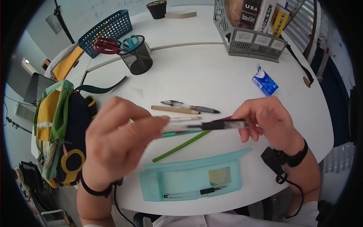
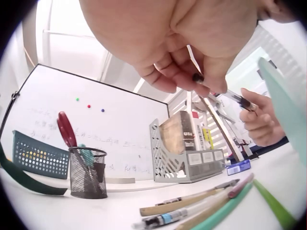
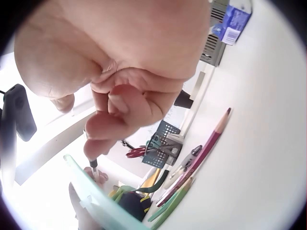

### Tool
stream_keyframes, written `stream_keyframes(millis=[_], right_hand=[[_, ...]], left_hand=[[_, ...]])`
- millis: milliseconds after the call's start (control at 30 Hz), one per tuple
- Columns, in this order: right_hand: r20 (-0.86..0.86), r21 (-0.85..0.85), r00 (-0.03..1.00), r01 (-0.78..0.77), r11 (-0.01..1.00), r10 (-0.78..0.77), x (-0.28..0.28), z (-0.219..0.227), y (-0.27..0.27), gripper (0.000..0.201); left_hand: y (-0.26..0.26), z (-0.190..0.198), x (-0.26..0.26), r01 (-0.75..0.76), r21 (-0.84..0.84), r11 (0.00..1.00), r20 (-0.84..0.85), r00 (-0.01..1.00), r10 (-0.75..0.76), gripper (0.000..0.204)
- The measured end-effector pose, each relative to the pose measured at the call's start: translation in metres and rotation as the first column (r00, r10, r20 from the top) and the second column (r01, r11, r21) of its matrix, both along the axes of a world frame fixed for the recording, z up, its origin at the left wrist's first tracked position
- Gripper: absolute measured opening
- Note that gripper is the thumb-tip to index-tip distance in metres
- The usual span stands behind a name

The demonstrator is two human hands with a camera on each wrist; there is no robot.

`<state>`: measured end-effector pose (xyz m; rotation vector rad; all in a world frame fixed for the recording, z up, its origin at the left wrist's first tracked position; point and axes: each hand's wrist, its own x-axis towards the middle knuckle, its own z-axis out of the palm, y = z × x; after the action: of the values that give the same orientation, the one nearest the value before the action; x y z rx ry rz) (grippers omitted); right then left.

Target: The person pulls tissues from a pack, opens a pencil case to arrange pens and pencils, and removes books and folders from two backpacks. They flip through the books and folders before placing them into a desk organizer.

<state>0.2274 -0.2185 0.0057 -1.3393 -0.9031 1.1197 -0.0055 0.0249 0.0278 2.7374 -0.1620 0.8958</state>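
A clear pen with a black grip (image 1: 223,124) spans the gap between both hands above the table, slightly blurred. My left hand (image 1: 119,138) pinches one end of it between thumb and fingers; a dark tip (image 2: 197,78) shows there in the left wrist view. At the other end, my right hand (image 1: 270,119) holds the pen by its black part. Below lies an open teal pencil case (image 1: 151,187) with another black-gripped pen (image 1: 208,190) inside. Behind it are a green pencil (image 1: 181,146), a brown pencil (image 1: 174,110), a grey-gripped pen (image 1: 206,109) and a purple pencil (image 3: 206,148).
A black mesh cup (image 1: 138,60) holds red-handled and teal-handled scissors. Further back stand a blue-green basket (image 1: 107,32), a plant pot (image 1: 157,9) and a grey file holder (image 1: 253,49) with books. A blue packet (image 1: 265,82) lies right, a backpack (image 1: 62,132) left.
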Motion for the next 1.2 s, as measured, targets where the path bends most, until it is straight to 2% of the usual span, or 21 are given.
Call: stream_keyframes(millis=[67, 200, 267, 333, 367, 500, 567, 667, 700, 733, 767, 800, 867, 900, 933, 967, 1000, 1067, 1100, 1133, 1200], right_hand=[[0.281, 0.178, 0.950, 0.090, 0.980, -0.138, -0.015, -0.001, -0.002, 0.025], [0.293, 0.247, 0.938, 0.113, 0.962, -0.186, -0.023, 0.003, -0.004, 0.015], [0.312, 0.252, 0.933, 0.099, 0.963, -0.177, -0.020, 0.002, -0.004, 0.014], [0.408, 0.378, 0.893, 0.024, 0.925, -0.190, -0.018, -0.006, -0.001, 0.013], [0.432, 0.381, 0.883, 0.009, 0.925, -0.186, -0.018, -0.003, 0.001, 0.013], [0.471, 0.407, 0.860, -0.012, 0.913, -0.198, -0.017, 0.002, 0.000, 0.013], [0.384, 0.390, 0.907, 0.013, 0.921, -0.175, -0.017, -0.001, -0.001, 0.011], [0.267, 0.397, 0.944, 0.078, 0.914, -0.196, -0.020, -0.003, 0.002, 0.012], [0.270, 0.403, 0.943, 0.074, 0.912, -0.196, -0.019, -0.001, 0.002, 0.012], [0.441, 0.405, 0.875, 0.005, 0.914, -0.200, -0.017, 0.002, 0.000, 0.013], [0.600, 0.396, 0.773, -0.064, 0.916, -0.205, -0.013, 0.007, -0.001, 0.014], [0.605, 0.398, 0.769, -0.066, 0.915, -0.208, -0.011, 0.009, -0.002, 0.014], [0.718, 0.459, 0.608, -0.046, 0.887, -0.340, -0.008, 0.011, -0.006, 0.013], [0.664, 0.524, 0.588, 0.074, 0.848, -0.462, 0.006, 0.007, -0.013, 0.009], [0.447, 0.569, 0.695, 0.265, 0.779, -0.563, 0.016, 0.007, -0.015, 0.008], [0.432, 0.557, 0.719, 0.262, 0.788, -0.545, 0.025, 0.009, -0.019, 0.009], [0.415, 0.549, 0.740, 0.259, 0.795, -0.528, 0.032, 0.011, -0.022, 0.010], [0.279, 0.441, 0.867, 0.267, 0.857, -0.414, 0.023, 0.005, -0.015, 0.014], [0.282, 0.301, 0.902, 0.239, 0.923, -0.326, 0.016, 0.010, -0.012, 0.016], [0.280, 0.298, 0.901, 0.245, 0.922, -0.330, 0.014, 0.009, -0.009, 0.016], [0.154, 0.248, 0.967, 0.160, 0.955, -0.202, 0.012, 0.002, -0.007, 0.020]], left_hand=[[-0.007, -0.004, 0.001, 0.018, 0.060, 0.998, 0.053, 0.998, -0.021, 0.033], [-0.010, -0.005, 0.004, 0.028, 0.061, 0.998, 0.096, 0.995, -0.033, 0.032], [-0.009, -0.008, 0.003, 0.050, 0.012, 0.999, 0.018, 0.999, -0.050, 0.032], [-0.010, 0.000, 0.000, 0.051, 0.040, 0.998, 0.041, 0.998, -0.052, 0.033], [-0.011, 0.004, -0.003, 0.046, 0.046, 0.998, 0.028, 0.999, -0.047, 0.032], [-0.010, 0.013, -0.009, 0.070, 0.080, 0.994, -0.004, 0.998, -0.069, 0.028], [-0.012, 0.017, -0.011, 0.073, 0.092, 0.993, -0.041, 0.997, -0.069, 0.028], [-0.011, 0.017, -0.010, 0.062, 0.063, 0.996, -0.133, 0.990, -0.054, 0.021], [-0.009, 0.011, -0.008, 0.081, -0.049, 0.996, -0.137, 0.987, -0.087, 0.017], [-0.008, 0.008, -0.007, 0.098, -0.160, 0.982, -0.134, 0.984, -0.120, 0.015], [-0.007, 0.009, -0.007, 0.100, -0.151, 0.984, -0.121, 0.986, -0.118, 0.015], [-0.005, 0.010, -0.008, 0.117, -0.209, 0.971, -0.177, 0.972, -0.155, 0.015], [0.004, 0.011, -0.015, 0.130, -0.267, 0.955, -0.232, 0.953, -0.194, 0.017], [0.013, 0.010, -0.022, -0.011, -0.404, 0.915, -0.176, 0.982, -0.066, 0.014], [0.022, 0.010, -0.030, -0.136, -0.538, 0.832, -0.137, 0.988, 0.073, 0.012], [0.029, 0.024, -0.036, -0.314, -0.521, 0.793, -0.307, 0.937, 0.169, 0.010], [0.028, 0.023, -0.034, -0.312, -0.517, 0.797, -0.302, 0.938, 0.171, 0.010], [0.025, 0.016, -0.025, -0.138, -0.334, 0.933, -0.192, 0.979, 0.076, 0.009], [0.019, 0.017, -0.019, -0.050, -0.280, 0.959, -0.158, 0.987, 0.006, 0.013], [0.019, 0.016, -0.018, -0.046, -0.282, 0.958, -0.160, 0.987, 0.000, 0.013], [0.015, 0.012, -0.015, -0.021, -0.235, 0.972, -0.134, 0.991, -0.011, 0.014]])
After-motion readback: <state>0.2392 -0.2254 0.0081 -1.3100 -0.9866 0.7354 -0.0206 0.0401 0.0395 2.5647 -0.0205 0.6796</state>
